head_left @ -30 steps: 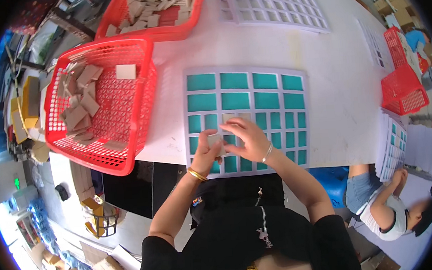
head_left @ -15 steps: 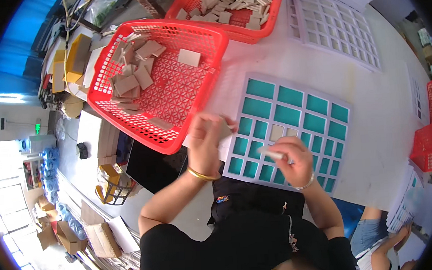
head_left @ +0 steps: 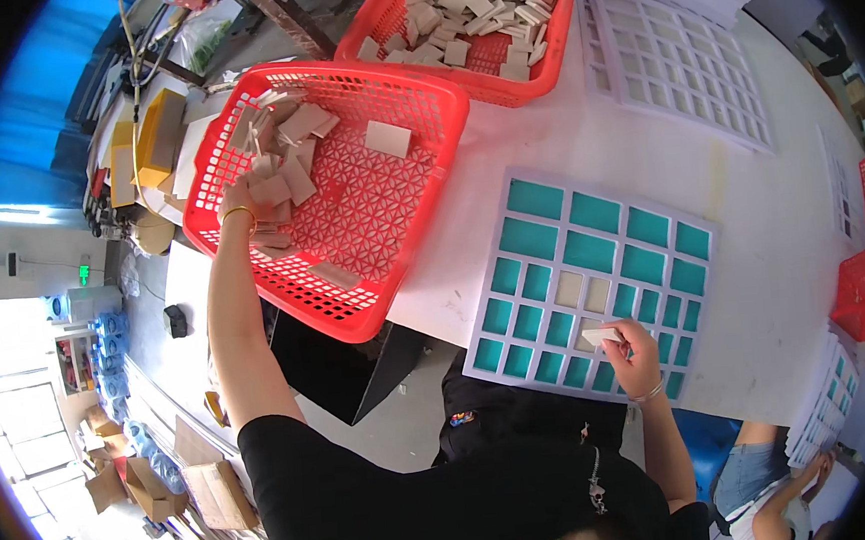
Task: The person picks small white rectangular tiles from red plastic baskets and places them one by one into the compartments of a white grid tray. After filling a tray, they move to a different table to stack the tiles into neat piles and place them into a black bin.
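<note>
My left hand [head_left: 237,196] reaches over the left wall of a red plastic basket [head_left: 376,319]. It touches the pile of flat beige rectangular pieces [head_left: 269,191] inside, where its fingertips are hidden. My right hand [head_left: 637,358] is closed, pinching a small beige piece [head_left: 602,335], perhaps more than one, between thumb and fingers. It hovers low over a white gridded tray [head_left: 477,339] whose compartments are mostly teal inside. Beige pieces [head_left: 568,289] fill a few cells near the tray's middle, just beyond my right hand.
Behind, a second red basket [head_left: 355,25] holds many smaller beige pieces. White gridded panels [head_left: 679,62] lie at the table's far right. A red basket [head_left: 856,296] stands at the right edge. Another person's hands [head_left: 817,466] are by stacked panels at lower right. Cardboard boxes [head_left: 147,486] lie lower left.
My left hand has gone from beside the tray to the pile in the near basket. My right hand stays over the tray with its piece, and another beige piece now shows beneath it.
</note>
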A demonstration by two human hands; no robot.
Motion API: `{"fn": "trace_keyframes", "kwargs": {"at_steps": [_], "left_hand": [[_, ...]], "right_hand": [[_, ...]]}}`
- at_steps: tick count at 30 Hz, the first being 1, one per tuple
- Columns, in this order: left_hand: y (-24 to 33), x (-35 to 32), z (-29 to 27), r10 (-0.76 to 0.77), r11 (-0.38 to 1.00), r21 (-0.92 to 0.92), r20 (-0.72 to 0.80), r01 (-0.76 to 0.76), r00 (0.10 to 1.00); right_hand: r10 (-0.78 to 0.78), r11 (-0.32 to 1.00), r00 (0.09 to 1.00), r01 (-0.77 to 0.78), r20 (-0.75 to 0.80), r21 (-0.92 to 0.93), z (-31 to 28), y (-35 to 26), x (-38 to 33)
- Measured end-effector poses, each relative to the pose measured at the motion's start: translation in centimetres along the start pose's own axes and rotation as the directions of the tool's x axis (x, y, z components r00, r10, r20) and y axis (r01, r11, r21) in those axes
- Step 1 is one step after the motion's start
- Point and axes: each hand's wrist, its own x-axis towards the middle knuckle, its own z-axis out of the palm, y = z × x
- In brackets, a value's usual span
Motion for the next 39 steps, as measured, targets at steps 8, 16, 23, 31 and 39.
{"fn": "trace_keyframes", "kwargs": {"at_steps": [8, 16, 23, 31, 39], "left_hand": [[1.7, -0.4, 2.0, 0.282, 0.959, 0.052, -0.067, -0.278, 0.957], [4.7, -2.7, -1.5, 0.305, 0.952, 0.048, -0.151, -0.301, 0.94], [3.8, -2.1, -2.9, 0.081, 0.567, -0.726, -0.42, -0.389, 0.904], [10.6, -11.1, -4.9, 0.352, 0.356, -0.933, 0.083, -0.051, 0.932], [12.1, -11.1, -2.8, 0.397, -0.002, -0.979, 0.186, 0.203, 0.899]], "right_hand": [[-0.069, 0.995, 0.997, 0.071, 0.031, -0.065, 1.1, 0.4, 1.9], [-0.084, 0.993, 0.984, 0.096, 0.158, -0.069, 4.1, 1.3, 2.6], [-0.204, 0.959, 0.97, 0.225, 0.129, -0.17, 5.0, 2.4, 3.0], [-0.38, 0.72, 0.915, 0.385, 0.136, -0.577, 5.3, 0.5, 3.0], [-0.381, 0.581, 0.894, 0.431, 0.236, -0.691, 5.5, 0.7, 2.6]]}}
